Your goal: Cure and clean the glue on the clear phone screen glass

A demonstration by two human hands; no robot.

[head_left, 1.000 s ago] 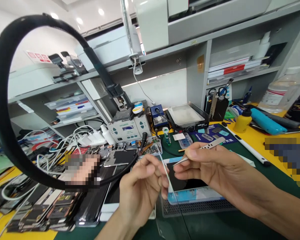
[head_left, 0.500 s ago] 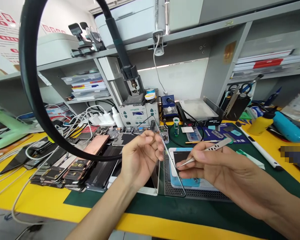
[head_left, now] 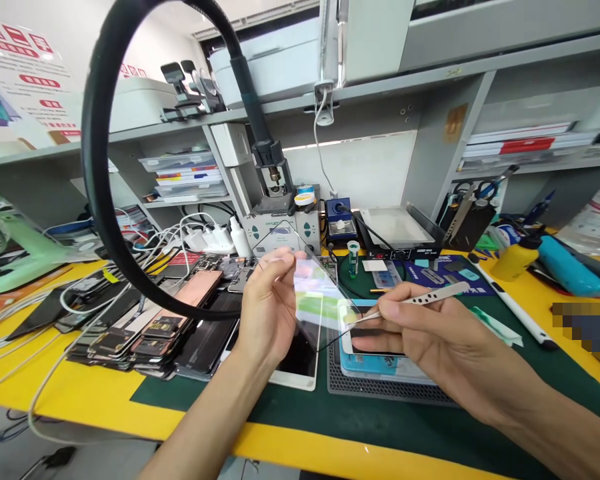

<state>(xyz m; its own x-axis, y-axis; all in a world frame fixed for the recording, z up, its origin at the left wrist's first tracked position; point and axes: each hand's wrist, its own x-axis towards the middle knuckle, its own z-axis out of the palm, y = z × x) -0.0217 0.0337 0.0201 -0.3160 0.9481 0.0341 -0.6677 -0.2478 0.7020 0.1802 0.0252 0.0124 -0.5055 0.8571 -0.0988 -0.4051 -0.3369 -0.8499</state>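
My left hand [head_left: 269,310] is closed on a thin, clear glass panel [head_left: 320,283] with dark edges, held tilted above the bench. Light reflects in bright patches across the glass. Perforated metal tweezers [head_left: 423,298] are pinched in my right hand [head_left: 447,343], their tips at the panel's right corner; whether they touch it, I cannot tell. Below my right hand, a white-framed phone [head_left: 347,337] lies on a blue item [head_left: 363,365] over a dark mesh pad [head_left: 343,387]. A white-bordered tablet [head_left: 307,381] lies beneath the glass, partly covered by my left hand.
Stacked phone parts [head_left: 150,333] and white cables [head_left: 35,383] crowd the left. A thick black hose [head_left: 97,160] loops in front. Behind stand a control station [head_left: 307,233] and a flat heating plate [head_left: 395,227]. A white pen-shaped tool [head_left: 515,303] and yellow bottle [head_left: 517,260] are at right.
The glass panel has turned from nearly edge-on to showing more of its face, now with bright reflections. My left hand has shifted slightly left; the tweezers stay by the panel's edge.
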